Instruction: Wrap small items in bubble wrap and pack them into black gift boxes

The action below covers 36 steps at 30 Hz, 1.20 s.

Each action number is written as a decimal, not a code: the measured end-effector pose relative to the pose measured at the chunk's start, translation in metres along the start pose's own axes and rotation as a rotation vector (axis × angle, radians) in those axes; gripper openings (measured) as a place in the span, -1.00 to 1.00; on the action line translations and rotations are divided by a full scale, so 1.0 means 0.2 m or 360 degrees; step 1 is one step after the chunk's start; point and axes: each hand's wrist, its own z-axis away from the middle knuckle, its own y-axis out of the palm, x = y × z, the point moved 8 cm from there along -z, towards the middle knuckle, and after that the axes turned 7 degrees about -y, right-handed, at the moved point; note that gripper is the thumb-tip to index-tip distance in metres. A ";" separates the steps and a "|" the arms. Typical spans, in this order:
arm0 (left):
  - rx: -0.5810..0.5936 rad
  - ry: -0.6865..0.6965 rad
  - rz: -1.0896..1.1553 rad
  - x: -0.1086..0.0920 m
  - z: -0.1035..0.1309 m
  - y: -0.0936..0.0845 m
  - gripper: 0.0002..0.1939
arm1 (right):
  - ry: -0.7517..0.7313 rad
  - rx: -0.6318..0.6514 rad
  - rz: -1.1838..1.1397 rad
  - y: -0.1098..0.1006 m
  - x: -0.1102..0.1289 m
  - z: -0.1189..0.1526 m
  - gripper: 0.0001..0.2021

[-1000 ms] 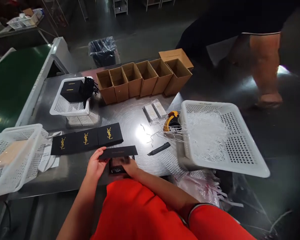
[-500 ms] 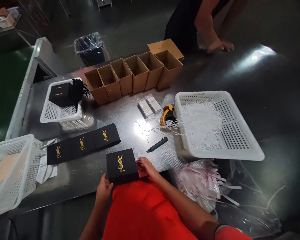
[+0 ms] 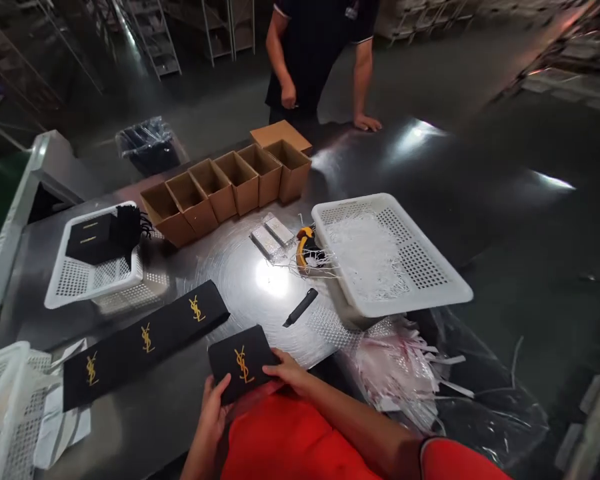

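Note:
Between my hands I hold a black gift box [image 3: 234,353] with a gold monogram on its top, close to my red clothing. My left hand [image 3: 214,405] grips its lower left corner, thumb on the front. On the right side, my right hand [image 3: 289,371] has its fingers wrapped round the edge. Left of it, several black boxes [image 3: 123,343] with the same gold monogram lie in a row on the metal table [image 3: 125,427]. A black pen-shaped tool [image 3: 301,307] lies just beyond the held box.
Several open brown cartons [image 3: 225,190] stand in a row behind. A white basket [image 3: 430,267] holds shredded white filler, with a yellow-black tape dispenser [image 3: 305,251] beside it. Another white basket [image 3: 70,293] holds black boxes. Wrapped white boxes [image 3: 273,237] lie mid-table. A co-worker [image 3: 315,60] leans on the table.
The held box has tilted up toward me, and both hands have closed more over its edges. My view has swung, and the co-worker's torso now shows.

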 end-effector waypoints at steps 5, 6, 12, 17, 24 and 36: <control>0.0030 -0.0021 0.0253 -0.06 0.04 0.15 -0.49 | -0.0034 -0.0174 -0.0395 -0.08 0.16 0.03 -0.40; 0.0064 0.0002 0.0280 -0.09 0.05 0.20 -0.49 | -0.0061 -0.0206 -0.0397 -0.10 0.21 0.02 -0.39; 0.0357 0.0204 0.0155 -0.45 0.07 0.58 -0.44 | -0.0280 -0.0396 -0.0320 -0.29 0.64 -0.10 -0.35; -0.0028 0.0632 -0.0379 -0.81 0.02 0.61 -0.32 | -0.0247 -0.0336 -0.0204 -0.34 0.89 -0.44 -0.37; -0.0910 0.1045 -0.1915 -0.89 -0.01 0.26 -0.21 | -0.0061 -0.0183 -0.0038 -0.22 0.71 -0.76 -0.44; -0.0718 0.1200 -0.1423 -1.28 -0.06 -0.02 -0.66 | -0.0498 -0.0327 0.1462 -0.31 0.68 -0.90 -0.43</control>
